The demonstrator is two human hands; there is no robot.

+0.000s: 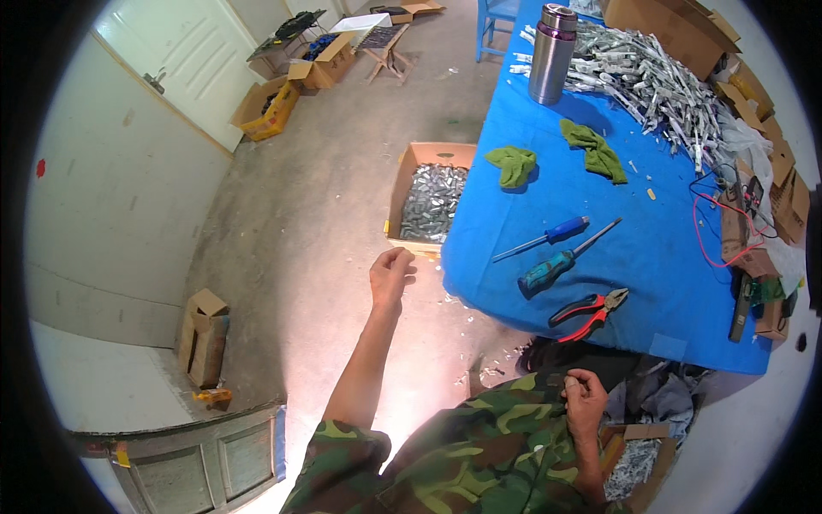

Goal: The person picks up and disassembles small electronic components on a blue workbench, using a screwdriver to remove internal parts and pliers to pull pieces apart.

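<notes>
The left grip (392, 277) hangs in the air with fingers loosely bent and looks released. The box (441, 153) of metal parts (433, 204) stands on the floor (317, 188) just beyond and below it, partly hidden by the bench (484, 278). The right grip (585, 400) is curled near the camouflage clothing (488, 441); whether it grasps anything, I cannot tell. Beyond it, on the bench near the edge, lie the pliers (606, 306), handles pointing left. Past them are 2 screwdrivers, 1 teal (548, 274) and 1 blue (566, 228), then 2 green cloths (512, 165).
</notes>
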